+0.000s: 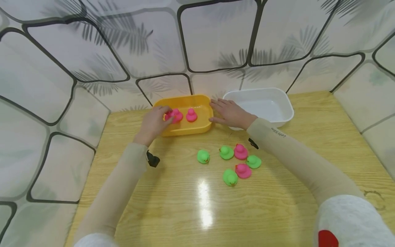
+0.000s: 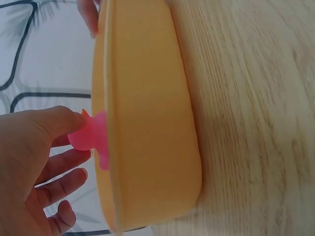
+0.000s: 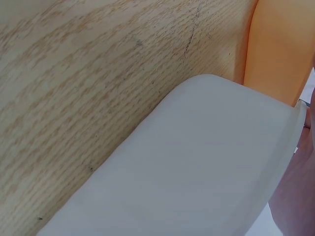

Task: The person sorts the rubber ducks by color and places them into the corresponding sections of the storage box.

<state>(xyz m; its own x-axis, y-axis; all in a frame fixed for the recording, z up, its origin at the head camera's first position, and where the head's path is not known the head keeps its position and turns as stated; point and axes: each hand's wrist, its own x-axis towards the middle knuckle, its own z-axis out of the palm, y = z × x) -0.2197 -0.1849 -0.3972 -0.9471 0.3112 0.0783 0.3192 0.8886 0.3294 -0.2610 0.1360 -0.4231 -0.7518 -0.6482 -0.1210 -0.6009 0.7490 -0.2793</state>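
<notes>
One pink toy duck (image 2: 90,135) is within the yellow tray (image 1: 188,131); only the left wrist view clearly shows the left grip (image 2: 29,162) pinching it. Right grip (image 1: 231,112): fingers extended at the tray's rim.

Head cam looked forward-down at surface (image 1: 172,199); wrist cams sat close, left facing yellow tub (image 2: 147,113), right white tub (image 3: 197,152). All three caught yellow tub.
</notes>
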